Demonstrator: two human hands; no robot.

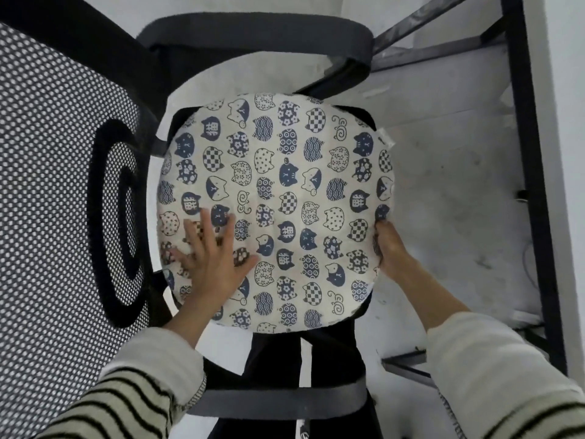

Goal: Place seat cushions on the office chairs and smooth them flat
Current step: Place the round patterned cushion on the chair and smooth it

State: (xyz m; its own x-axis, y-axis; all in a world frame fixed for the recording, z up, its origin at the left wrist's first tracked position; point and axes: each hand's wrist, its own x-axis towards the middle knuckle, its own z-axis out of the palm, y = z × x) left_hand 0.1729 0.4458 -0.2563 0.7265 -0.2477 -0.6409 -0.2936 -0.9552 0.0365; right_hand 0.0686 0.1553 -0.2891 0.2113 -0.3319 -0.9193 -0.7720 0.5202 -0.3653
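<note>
On chair seat point(368, 114), nearly hidden: cat-print cushion point(275, 213); left hand point(210, 264) flat, splayed on it; right hand point(391, 248) grips its edge, fingertips hidden

A rounded, cream fabric seat cushion printed with navy cat faces point(278, 204) lies flat on the seat of a black office chair with mesh backrest point(63, 185), between its two grey armrests, overhanging the seat's edges.
</note>
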